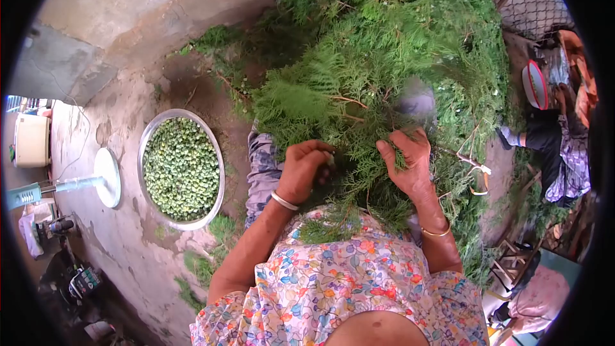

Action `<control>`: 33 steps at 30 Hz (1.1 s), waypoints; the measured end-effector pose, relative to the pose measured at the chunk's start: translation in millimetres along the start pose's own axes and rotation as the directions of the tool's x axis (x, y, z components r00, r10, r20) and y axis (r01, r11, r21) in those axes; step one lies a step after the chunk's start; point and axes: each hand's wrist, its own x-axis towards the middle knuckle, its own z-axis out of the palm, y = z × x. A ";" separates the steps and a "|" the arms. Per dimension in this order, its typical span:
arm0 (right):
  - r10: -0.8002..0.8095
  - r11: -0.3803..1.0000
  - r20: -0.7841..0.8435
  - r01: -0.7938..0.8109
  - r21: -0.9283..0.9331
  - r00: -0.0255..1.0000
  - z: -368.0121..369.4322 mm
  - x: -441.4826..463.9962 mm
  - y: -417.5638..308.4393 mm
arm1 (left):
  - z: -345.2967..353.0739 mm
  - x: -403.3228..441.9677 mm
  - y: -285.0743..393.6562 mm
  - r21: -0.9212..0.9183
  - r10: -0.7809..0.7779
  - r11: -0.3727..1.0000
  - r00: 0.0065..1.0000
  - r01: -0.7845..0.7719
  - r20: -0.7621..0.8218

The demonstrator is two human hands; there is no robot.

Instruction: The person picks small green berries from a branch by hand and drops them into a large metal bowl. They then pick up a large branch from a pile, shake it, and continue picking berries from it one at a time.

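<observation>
A leafy green conifer branch, like arborvitae, lies across my lap. My right hand closes round part of it, with a sprig between thumb and fingers. Beside the branch, my left hand is curled with its fingertips together. Something small and pale green, like a seed cone, shows at those fingertips; the other fingers are in shadow. To the left, a round metal tray on the ground holds a heap of small green cones.
A large pile of cut branches spreads ahead and to the right. A pedestal fan lies in view at the left, near a cream box. At the right are another person's leg and a red-rimmed basin.
</observation>
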 end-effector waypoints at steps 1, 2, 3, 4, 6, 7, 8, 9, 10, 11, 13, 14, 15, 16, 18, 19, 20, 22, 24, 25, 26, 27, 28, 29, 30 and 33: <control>-0.022 1.000 -0.008 0.022 0.009 1.000 0.2 0.2 0.1 | -0.6 2.1 0.0 -0.002 -0.002 1.000 1.000 0.002 -0.002; -0.022 1.000 -0.005 0.022 0.010 1.000 0.0 -0.1 0.3 | -0.8 4.6 0.8 -0.175 -0.013 0.984 0.999 0.006 -0.041; -0.023 1.000 0.009 0.023 0.004 1.000 -0.5 -0.1 0.9 | -1.0 7.9 1.5 -0.343 -0.031 0.939 0.997 0.003 -0.077; -0.025 1.000 0.023 0.025 -0.003 0.999 -0.8 0.2 1.2 | -1.4 14.3 -2.2 -0.293 -0.020 0.956 0.992 -0.018 -0.124; -0.023 1.000 0.024 0.024 -0.006 0.999 -0.5 0.1 1.3 | 0.7 22.2 -4.1 -0.137 -0.003 0.990 0.983 -0.022 -0.182; -0.021 1.000 0.025 0.022 -0.008 0.999 -0.3 0.0 1.2 | 2.2 25.7 -3.7 0.023 0.021 1.000 0.971 -0.016 -0.237; -0.022 1.000 0.025 0.022 -0.008 0.999 -0.4 0.2 0.7 | 3.0 29.6 -3.1 0.022 0.021 1.000 0.971 -0.016 -0.237; -0.032 0.999 0.027 0.033 -0.012 0.999 -0.5 0.5 0.1 | 3.8 33.7 -2.3 0.083 0.020 0.997 0.975 -0.002 -0.221; -0.043 0.999 0.029 0.043 -0.017 0.999 -0.7 0.7 -0.5 | 5.6 36.8 -0.3 0.145 0.018 0.989 0.979 0.012 -0.204; -0.042 0.999 0.030 0.042 -0.019 0.999 -0.8 0.8 -1.1 | 9.5 38.6 2.7 0.145 0.017 0.989 0.979 0.013 -0.202; -0.041 0.999 0.029 0.041 -0.034 0.999 -1.2 0.6 -1.9 | 18.7 39.9 9.7 0.030 -0.127 0.991 0.980 0.133 -0.155; -0.040 0.999 0.029 0.041 -0.034 0.999 -1.4 0.5 -2.0 | 18.5 43.5 5.6 0.030 -0.127 0.991 0.980 0.133 -0.155; -0.037 0.999 0.034 0.039 -0.037 0.999 -1.5 0.4 -2.2 | 16.2 49.1 -2.9 -0.189 -0.188 0.968 0.976 0.165 -0.112; -0.035 0.999 0.040 0.037 -0.041 0.999 -1.6 0.5 -2.0 | 14.6 53.2 -8.6 -0.397 -0.238 0.897 0.970 0.196 -0.057; -0.040 0.999 0.030 0.041 -0.036 0.999 -1.1 0.1 -1.0 | 12.9 56.6 -17.9 -0.434 -0.223 0.883 0.973 0.178 -0.056; -0.046 0.999 0.020 0.046 -0.029 0.999 -1.2 -0.4 -0.4 | 12.2 57.3 -21.7 -0.471 -0.209 0.868 0.976 0.157 -0.059; -0.043 0.999 0.021 0.044 -0.030 0.999 -1.4 -0.6 -0.1 | 10.4 58.3 -25.5 -0.471 -0.211 0.868 0.976 0.160 -0.058; -0.040 0.999 0.017 0.040 -0.021 0.999 -1.1 -0.4 -0.4 | 8.2 57.6 -27.3 -0.482 -0.182 0.863 0.983 0.150 -0.019; -0.035 0.999 0.020 0.036 -0.014 0.999 -0.9 0.0 -1.5 | 12.8 55.6 -19.9 -0.513 -0.225 0.843 0.972 0.163 -0.062; -0.031 0.999 0.022 0.031 -0.010 0.999 -1.0 0.1 -1.8 | 15.5 55.3 -15.8 -0.544 -0.268 0.821 0.958 0.173 -0.101; -0.033 0.999 0.023 0.033 -0.010 0.999 -1.0 0.1 -1.6 | 15.1 58.7 -18.6 -0.546 -0.267 0.820 0.958 0.171 -0.101; -0.039 0.999 0.023 0.039 -0.012 0.999 -0.9 -0.2 -1.1 | 13.4 63.7 -24.2 -0.563 -0.245 0.812 0.965 0.155 -0.089; -0.045 0.999 0.023 0.045 -0.014 0.999 -0.9 -0.1 -1.0 | 12.8 65.5 -25.6 -0.580 -0.223 0.802 0.972 0.138 -0.077; -0.047 0.999 0.024 0.047 -0.014 0.999 -1.0 0.1 -1.5 | 11.9 65.1 -26.7 -0.581 -0.222 0.802 0.972 0.137 -0.077; -0.045 0.999 0.023 0.045 -0.018 0.999 -1.2 0.2 -2.0 | 10.6 63.5 -27.2 -0.552 -0.226 0.821 0.971 0.150 -0.073; -0.025 0.999 0.033 0.026 -0.039 0.999 -1.9 -1.6 0.6 | -3.7 54.3 -15.7 -0.506 -0.256 0.834 0.967 0.220 -0.003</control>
